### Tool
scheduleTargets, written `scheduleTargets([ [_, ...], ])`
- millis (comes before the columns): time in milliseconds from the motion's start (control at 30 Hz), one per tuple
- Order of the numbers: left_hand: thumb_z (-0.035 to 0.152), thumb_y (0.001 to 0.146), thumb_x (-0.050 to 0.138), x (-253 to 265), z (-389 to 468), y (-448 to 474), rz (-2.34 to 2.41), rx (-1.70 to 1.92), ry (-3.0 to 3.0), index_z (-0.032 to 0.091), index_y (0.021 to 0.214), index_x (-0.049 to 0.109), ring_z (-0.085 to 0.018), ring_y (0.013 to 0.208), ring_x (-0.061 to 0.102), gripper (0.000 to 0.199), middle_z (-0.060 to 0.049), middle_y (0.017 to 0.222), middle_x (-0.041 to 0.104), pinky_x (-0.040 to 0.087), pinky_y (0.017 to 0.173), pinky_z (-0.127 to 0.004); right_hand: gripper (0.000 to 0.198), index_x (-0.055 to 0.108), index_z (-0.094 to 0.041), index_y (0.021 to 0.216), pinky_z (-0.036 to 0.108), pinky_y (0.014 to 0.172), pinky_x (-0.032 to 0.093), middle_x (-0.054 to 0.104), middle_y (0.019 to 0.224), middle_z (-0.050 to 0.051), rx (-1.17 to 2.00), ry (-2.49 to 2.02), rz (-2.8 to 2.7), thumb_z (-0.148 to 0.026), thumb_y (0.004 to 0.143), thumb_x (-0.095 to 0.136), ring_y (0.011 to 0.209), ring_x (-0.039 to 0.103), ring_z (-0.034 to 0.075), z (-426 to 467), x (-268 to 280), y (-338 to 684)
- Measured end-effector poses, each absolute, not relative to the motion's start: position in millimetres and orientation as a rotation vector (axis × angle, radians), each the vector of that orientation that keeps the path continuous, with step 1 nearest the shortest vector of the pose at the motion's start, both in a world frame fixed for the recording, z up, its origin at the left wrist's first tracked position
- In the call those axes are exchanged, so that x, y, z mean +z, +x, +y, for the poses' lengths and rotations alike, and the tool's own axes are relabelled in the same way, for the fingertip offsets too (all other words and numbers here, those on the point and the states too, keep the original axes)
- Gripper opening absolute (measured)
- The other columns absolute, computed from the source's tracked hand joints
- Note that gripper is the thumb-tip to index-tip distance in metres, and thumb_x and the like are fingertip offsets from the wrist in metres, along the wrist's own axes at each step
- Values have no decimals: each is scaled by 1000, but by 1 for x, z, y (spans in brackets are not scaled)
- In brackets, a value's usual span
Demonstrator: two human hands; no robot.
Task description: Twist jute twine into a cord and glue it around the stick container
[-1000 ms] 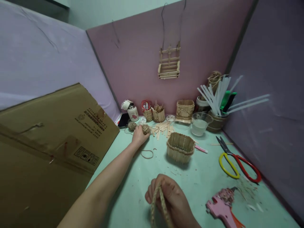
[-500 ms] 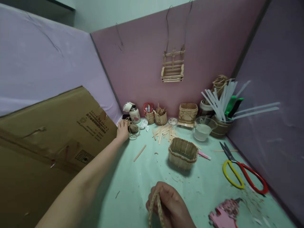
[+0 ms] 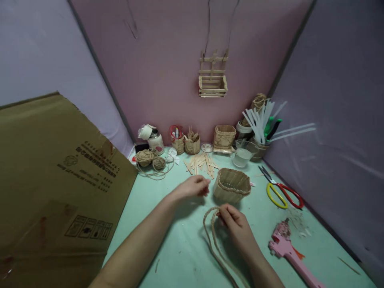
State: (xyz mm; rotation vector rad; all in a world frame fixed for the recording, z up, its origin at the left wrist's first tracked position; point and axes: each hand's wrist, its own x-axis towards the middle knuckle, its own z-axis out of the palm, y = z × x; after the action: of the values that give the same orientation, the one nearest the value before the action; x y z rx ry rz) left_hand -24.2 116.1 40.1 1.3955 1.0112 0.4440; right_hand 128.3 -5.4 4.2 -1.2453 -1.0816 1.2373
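Note:
My right hand (image 3: 235, 224) pinches a braided twine cord (image 3: 214, 240) near its bend; the two strands trail down to the bottom edge. My left hand (image 3: 196, 187) hovers left of the small woven basket (image 3: 231, 186), apart from it, its fingers curled in. What those fingers hold, if anything, is hidden. The basket stands upright on the table, with a braided rim along its top. A pink glue gun (image 3: 288, 246) lies to the right of my right hand. Behind it rest scissors (image 3: 280, 190) with one yellow and one red handle.
A large cardboard box (image 3: 60, 172) fills the left side. Twine balls (image 3: 145, 158) and loose wooden sticks (image 3: 204, 162) lie toward the back. A clear cup (image 3: 242, 156) stands near a pot of glue sticks (image 3: 259, 148). A stick shelf (image 3: 213, 84) hangs on the wall.
My left hand has come from beside the twine balls to near the basket. The single stick on the table no longer shows there. My right hand has raised the cord, and the view has shifted.

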Motion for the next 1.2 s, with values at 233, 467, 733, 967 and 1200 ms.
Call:
scheduleTargets([
  [233,65,75,53,19,81,-8,746,169,1304,16,79,52,-12,55,56,49,-2,65,59,37,54,-25,36,60,-18,70,28,66,38,60,68,2,821,-1446,-1207,-51,83,53,69,52,19,2,-1,135],
  [467,42,71,71,21,65,-21,822,365,1187,14,76,57,-10,55,58,32,-1,65,61,39,55,-22,43,62,-16,87,27,54,37,55,63,0,857,-1371,-1149,-56,84,45,58,47,15,5,-10,136],
  [733,20,79,66,12,47,-51,894,683,891,12,91,65,-12,62,65,15,-8,79,68,51,62,-23,49,58,-17,90,26,52,37,55,60,0,900,-1231,-1123,-63,81,45,52,45,13,9,-16,132],
  [967,12,81,63,2,48,-60,838,900,744,10,93,65,-13,67,68,13,-11,84,71,55,71,-26,45,64,-15,80,25,53,36,55,60,0,919,-1230,-1383,-57,81,48,55,47,13,9,-20,123],
  [1200,8,84,57,5,56,-65,780,1183,537,12,87,64,-10,69,67,9,-7,80,70,55,76,-26,30,63,-15,89,29,69,44,65,81,5,922,-1156,-1544,-42,75,62,74,57,16,3,-18,104],
])
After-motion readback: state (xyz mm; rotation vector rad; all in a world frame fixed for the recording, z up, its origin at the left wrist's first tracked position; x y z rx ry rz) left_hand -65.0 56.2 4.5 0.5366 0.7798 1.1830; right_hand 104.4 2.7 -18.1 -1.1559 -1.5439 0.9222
